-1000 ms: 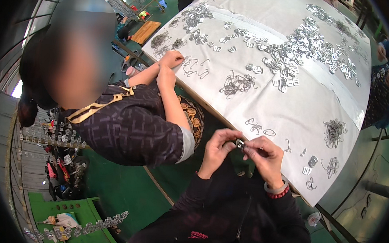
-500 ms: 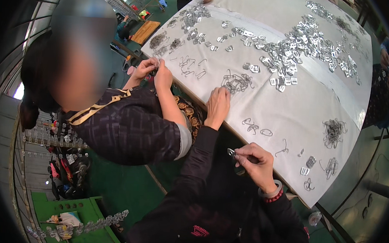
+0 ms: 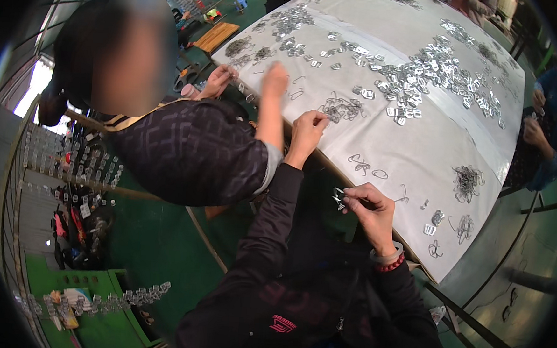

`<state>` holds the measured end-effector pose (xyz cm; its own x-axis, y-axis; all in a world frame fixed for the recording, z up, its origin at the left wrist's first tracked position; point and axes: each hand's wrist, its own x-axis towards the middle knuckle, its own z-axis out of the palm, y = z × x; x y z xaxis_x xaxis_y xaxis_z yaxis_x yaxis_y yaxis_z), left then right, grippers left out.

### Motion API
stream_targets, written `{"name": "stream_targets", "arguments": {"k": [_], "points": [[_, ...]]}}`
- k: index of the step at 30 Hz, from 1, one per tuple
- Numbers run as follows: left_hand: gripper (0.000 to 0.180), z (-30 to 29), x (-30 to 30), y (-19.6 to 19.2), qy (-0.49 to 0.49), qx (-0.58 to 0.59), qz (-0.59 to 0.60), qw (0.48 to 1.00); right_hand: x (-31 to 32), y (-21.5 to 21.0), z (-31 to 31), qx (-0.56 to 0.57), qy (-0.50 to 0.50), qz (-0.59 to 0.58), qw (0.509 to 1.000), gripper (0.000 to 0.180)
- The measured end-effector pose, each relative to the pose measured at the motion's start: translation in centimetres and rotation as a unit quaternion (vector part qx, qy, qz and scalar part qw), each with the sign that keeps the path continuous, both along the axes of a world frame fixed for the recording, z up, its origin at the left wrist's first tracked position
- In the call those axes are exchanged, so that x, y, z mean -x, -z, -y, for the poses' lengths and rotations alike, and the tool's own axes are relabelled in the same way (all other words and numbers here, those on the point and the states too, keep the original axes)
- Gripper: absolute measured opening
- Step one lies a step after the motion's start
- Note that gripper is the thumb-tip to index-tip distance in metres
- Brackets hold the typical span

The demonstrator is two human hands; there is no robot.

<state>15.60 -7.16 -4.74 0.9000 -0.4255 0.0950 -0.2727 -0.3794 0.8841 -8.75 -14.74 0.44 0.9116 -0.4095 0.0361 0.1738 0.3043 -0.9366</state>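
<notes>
My right hand [image 3: 373,212] is closed in a pinch on a small shiny metal buckle [image 3: 338,197], held just off the table's near edge. Fine wire or teeth seem to show on the buckle, too small to tell which. My left hand [image 3: 307,136] is at the table edge, fingertips pressed together beside a tangled pile of bent wire hooks [image 3: 343,110]. Whatever those fingertips hold is too small to make out. A few loose wire hooks [image 3: 359,163] lie on the white tabletop [image 3: 414,150] between my hands.
A large heap of metal buckles [image 3: 418,80] spreads over the table's far half. More wire hooks [image 3: 467,182] lie to the right, near two loose buckles [image 3: 429,230]. At my left a co-worker [image 3: 197,150] reaches over the table. Green stand [image 3: 91,315] at lower left.
My left hand has drawn back slightly from the wire hook pile, its fingertips now together. My right hand still holds the buckle, slightly higher. The co-worker's hand has moved over the table.
</notes>
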Motion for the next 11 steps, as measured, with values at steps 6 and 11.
{"name": "stream_targets", "arguments": {"k": [6,11], "points": [[0.013,-4.1,8.8,-4.9,0.087,0.134,-0.087,0.983,0.6,0.8,0.1,0.010,0.041,-0.064,0.997,0.015],[0.008,-6.9,16.1,-8.0,0.146,0.165,0.064,0.973,0.6,0.4,-0.1,0.065,0.099,-0.067,0.991,0.009]]}}
